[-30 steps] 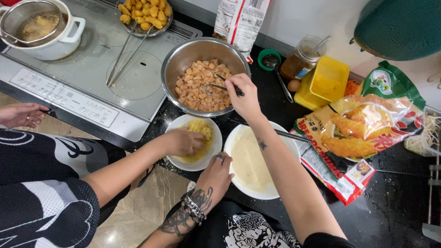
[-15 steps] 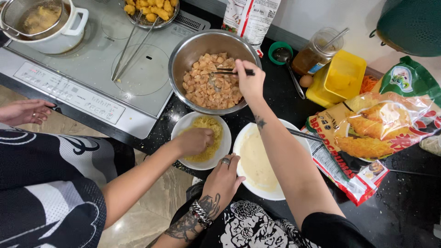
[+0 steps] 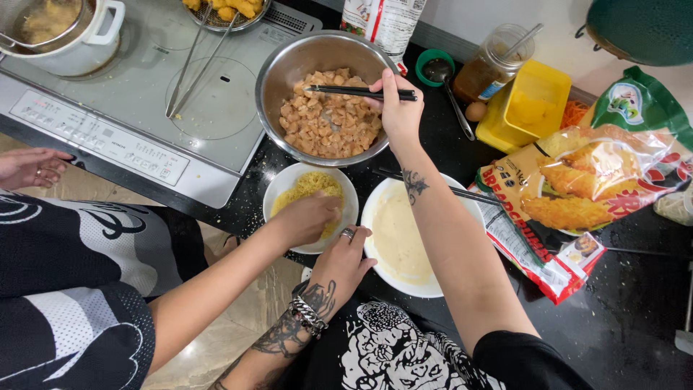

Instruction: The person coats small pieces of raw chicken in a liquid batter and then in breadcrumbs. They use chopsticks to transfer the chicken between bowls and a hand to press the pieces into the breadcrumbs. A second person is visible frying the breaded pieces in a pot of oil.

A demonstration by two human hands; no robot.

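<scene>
Grey induction cooktop (image 3: 144,108) at upper left. Beside it sits the steel bowl (image 3: 278,65) of diced meat pieces (image 3: 325,126). White batter plate (image 3: 433,292) and the smaller crumb bowl (image 3: 278,191) lie below, and a co-worker's hand (image 3: 307,217) presses into the crumbs.

Change: the black chopsticks (image 3: 354,92) dipped tips-down into the meat a second ago, and now they lie level above it. Cannot tell if a piece is pinched, so the pick-up looks unfinished.

Right hand (image 3: 397,108) — wrist bent over the bowl rim, clasping the chopsticks. Left hand (image 3: 343,260) — fingers spread, holding nothing, resting between crumb bowl and plate.
</scene>
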